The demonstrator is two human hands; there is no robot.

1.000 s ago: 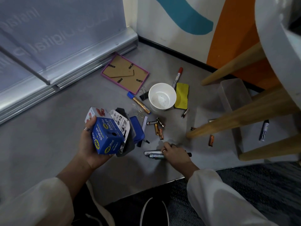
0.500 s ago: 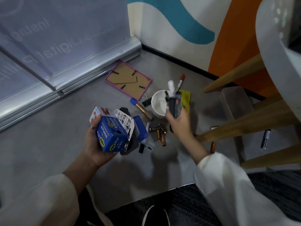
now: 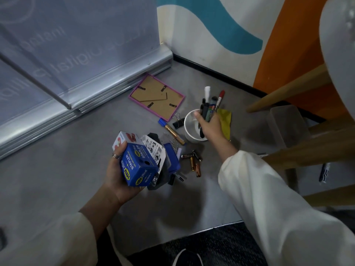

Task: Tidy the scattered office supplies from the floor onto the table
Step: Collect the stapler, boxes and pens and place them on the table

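The right hand clenches a bundle of markers, tips up, directly over the white cup on the grey floor. The left hand grips a blue stapler box with other packets stacked against it (their labels are unreadable). Loose batteries lie at the cup's six o'clock; a pink frame, face down, at its ten o'clock.

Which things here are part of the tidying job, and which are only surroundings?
Part of the job:
- markers in the right hand
- white cup
- stapler box in the left hand
- batteries
- binder clip
- purple picture frame

Only surroundings:
- banner stand base
- wooden legs
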